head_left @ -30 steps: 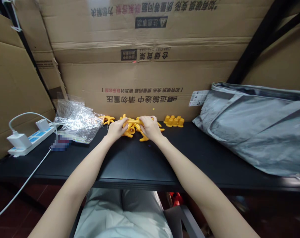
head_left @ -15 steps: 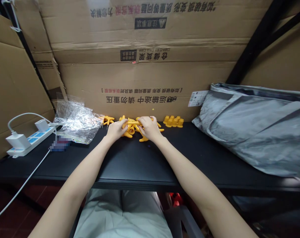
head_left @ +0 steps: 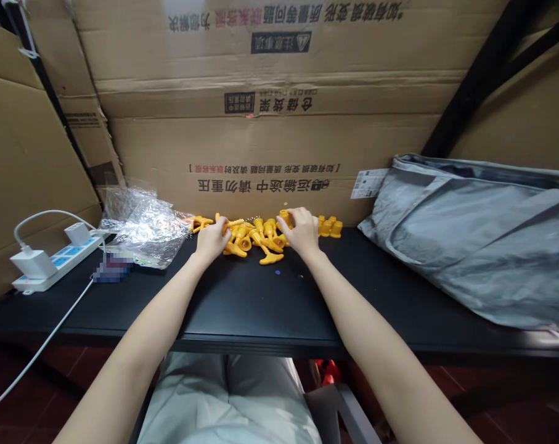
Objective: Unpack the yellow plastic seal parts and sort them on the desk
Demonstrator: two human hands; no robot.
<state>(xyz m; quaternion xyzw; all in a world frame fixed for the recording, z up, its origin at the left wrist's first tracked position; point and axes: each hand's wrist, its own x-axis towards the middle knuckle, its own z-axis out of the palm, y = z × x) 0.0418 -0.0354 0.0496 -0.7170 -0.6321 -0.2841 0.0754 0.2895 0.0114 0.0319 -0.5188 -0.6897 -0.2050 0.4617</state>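
Observation:
My left hand (head_left: 211, 240) is closed on a yellow T-handled piece (head_left: 235, 222), whose ridged shaft sticks out to the right. In my right hand (head_left: 303, 232) is a small yellow cup-shaped piece (head_left: 285, 217), pinched between thumb and fingers above the table's back part. Between the hands lies a pile of yellow T-handled pieces (head_left: 270, 256) with flared, hollow ends, and thin metal coils show behind it. Part of the pile is hidden by my fingers. Just beyond my right hand stands a group of yellow cups (head_left: 331, 227), partly covered by that hand.
More yellow handles (head_left: 202, 223) lie left of my left hand beside a crinkled clear plastic bag (head_left: 143, 225). A power strip (head_left: 60, 262) with chargers is at far left. A grey fabric bag (head_left: 473, 246) fills the right. Cardboard (head_left: 270, 142) walls the black table's back (head_left: 261, 308).
My hands were close together over the pile with a yellow piece between them. My right hand has moved right and holds a yellow cup; my left has shifted slightly, uncovering more of the pile.

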